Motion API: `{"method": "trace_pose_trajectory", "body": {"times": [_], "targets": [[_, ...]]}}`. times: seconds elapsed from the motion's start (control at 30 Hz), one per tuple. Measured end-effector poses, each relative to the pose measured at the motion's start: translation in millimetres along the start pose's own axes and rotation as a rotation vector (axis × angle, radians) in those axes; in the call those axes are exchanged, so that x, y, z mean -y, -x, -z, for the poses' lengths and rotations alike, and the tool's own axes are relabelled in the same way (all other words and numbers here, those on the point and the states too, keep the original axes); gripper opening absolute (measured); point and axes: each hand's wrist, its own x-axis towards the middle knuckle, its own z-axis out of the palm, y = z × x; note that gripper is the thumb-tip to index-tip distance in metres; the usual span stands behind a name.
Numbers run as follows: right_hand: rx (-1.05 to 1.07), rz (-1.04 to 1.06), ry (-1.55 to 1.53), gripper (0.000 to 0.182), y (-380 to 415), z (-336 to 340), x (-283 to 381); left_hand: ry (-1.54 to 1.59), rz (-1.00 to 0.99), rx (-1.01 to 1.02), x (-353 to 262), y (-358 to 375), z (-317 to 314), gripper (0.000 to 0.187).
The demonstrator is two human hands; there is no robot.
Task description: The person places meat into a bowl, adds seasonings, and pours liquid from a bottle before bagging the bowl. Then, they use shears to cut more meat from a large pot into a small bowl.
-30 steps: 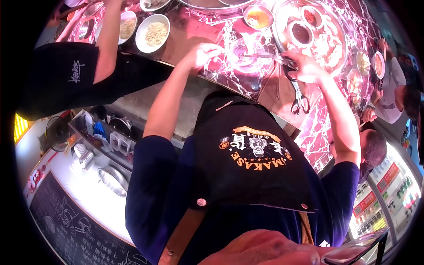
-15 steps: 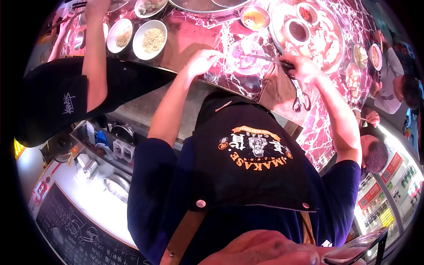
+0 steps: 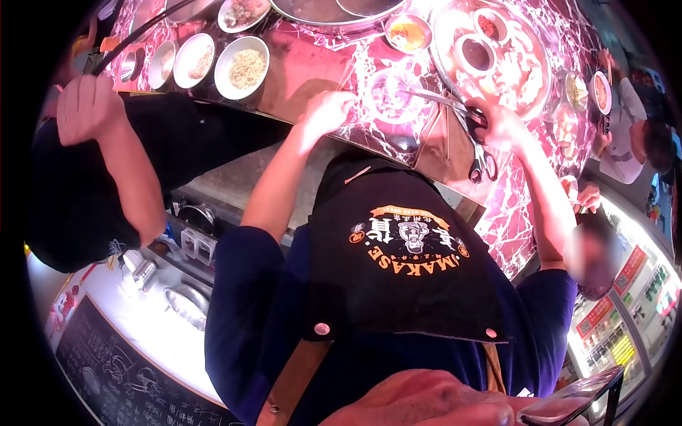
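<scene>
My right hand (image 3: 497, 124) is closed around the handles of a pair of scissors (image 3: 437, 97). Their blades point left, with the tips over a small pale bowl (image 3: 376, 113). Glare washes out the bowl's contents. On the left side of that bowl, my left hand (image 3: 327, 113) hovers with its fingers drawn together. Whatever it may pinch is lost in the bright light. Just below my right hand, a second pair of scissors (image 3: 484, 168) lies on the marbled counter, beside a brown patch (image 3: 433, 145).
A large round platter (image 3: 529, 92) of food holds a dark sauce bowl (image 3: 476, 54) and a red one. A yellow-orange bowl (image 3: 408, 34) stands near it. Bowls of chopped food (image 3: 247, 69) line the left. A co-worker's hand (image 3: 89, 110) is at far left.
Both my hands have shifted slightly down, and the scissors moved with the right one. The co-worker's arm at left has swung back from the counter, its hand now lower.
</scene>
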Motion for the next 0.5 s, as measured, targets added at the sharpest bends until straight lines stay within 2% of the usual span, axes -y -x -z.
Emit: {"method": "trace_pose_trajectory", "body": {"times": [0.17,0.23,0.4,0.5], "targets": [[-0.066,-0.047,-0.006,0.060,-10.3,-12.3,11.4,-0.119,0.060,0.055,-26.4,-2.3,4.4,0.021],[-0.012,-0.059,-0.031,0.061,-12.0,-11.8,13.7,-0.211,0.047,0.094,-31.6,-1.5,5.0,0.022],[-0.057,-0.024,-0.055,0.059,-9.0,-23.8,-10.1,-0.139,0.051,0.040,-32.6,1.3,-0.4,0.022],[-0.026,-0.041,-0.087,0.062,-8.9,-20.6,-1.8,-0.078,0.088,0.053,-36.1,0.2,-8.6,0.023]]}}
